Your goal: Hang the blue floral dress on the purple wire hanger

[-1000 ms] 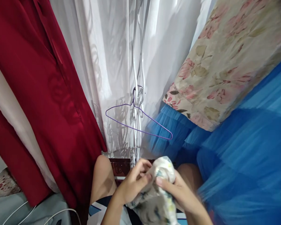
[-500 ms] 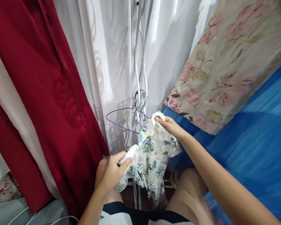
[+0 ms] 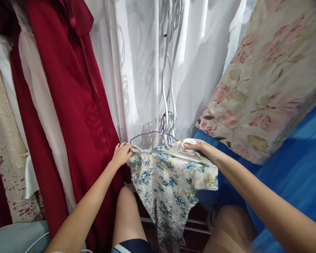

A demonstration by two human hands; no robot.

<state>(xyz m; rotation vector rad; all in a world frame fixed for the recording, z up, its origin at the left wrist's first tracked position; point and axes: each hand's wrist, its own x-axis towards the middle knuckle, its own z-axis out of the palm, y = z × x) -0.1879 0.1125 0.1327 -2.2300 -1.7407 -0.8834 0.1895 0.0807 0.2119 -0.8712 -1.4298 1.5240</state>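
A white garment with blue floral print (image 3: pixel 168 179) hangs spread between my two hands in front of the rack. My left hand (image 3: pixel 122 154) pinches its upper left edge near the left end of the purple hanger (image 3: pixel 144 133). At the upper right edge, my right hand (image 3: pixel 198 147) grips the cloth with the thumb on top. The hanger's hook is on the white metal rack. Its top bar shows above the garment, while its lower part is hidden behind the cloth.
Long red garments (image 3: pixel 65 88) hang on the left, beside pale and beige ones. A cream rose-print cloth (image 3: pixel 255 88) and blue fabric (image 3: pixel 284 154) are on the right. White curtains (image 3: pixel 139 70) and curled white metalwork (image 3: pixel 171 70) stand ahead. My knees flank the garment.
My left hand has moved up to the garment's top edge, and the cloth is now stretched wide over the hanger's lower part. The view has shifted slightly left.
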